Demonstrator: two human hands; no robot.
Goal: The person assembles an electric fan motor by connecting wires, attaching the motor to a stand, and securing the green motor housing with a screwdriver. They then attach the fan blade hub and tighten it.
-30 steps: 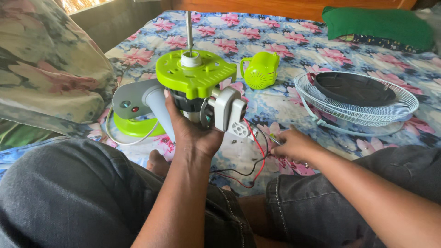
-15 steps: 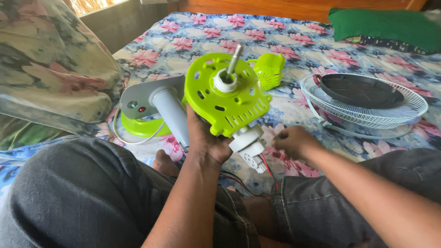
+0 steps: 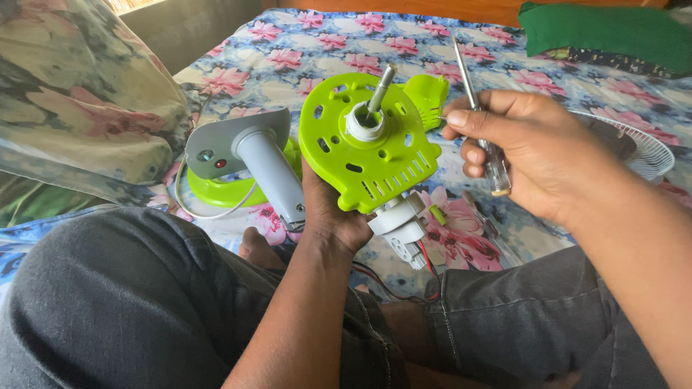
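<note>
Head view: fan motor (image 3: 367, 155) between hands.

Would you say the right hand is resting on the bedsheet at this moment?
No, the right hand is raised above the bed, holding a screwdriver and a small screw beside the green motor plate.

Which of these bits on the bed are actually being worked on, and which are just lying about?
In hand:
- lime-green plastic fan motor housing with steel shaft, held from below by the left hand
- slim screwdriver with clear handle and a small screw, in the right hand

Lying about:
- white wire fan guard
- green cushion
- floral pillow
- small lime-green plastic cover
</note>
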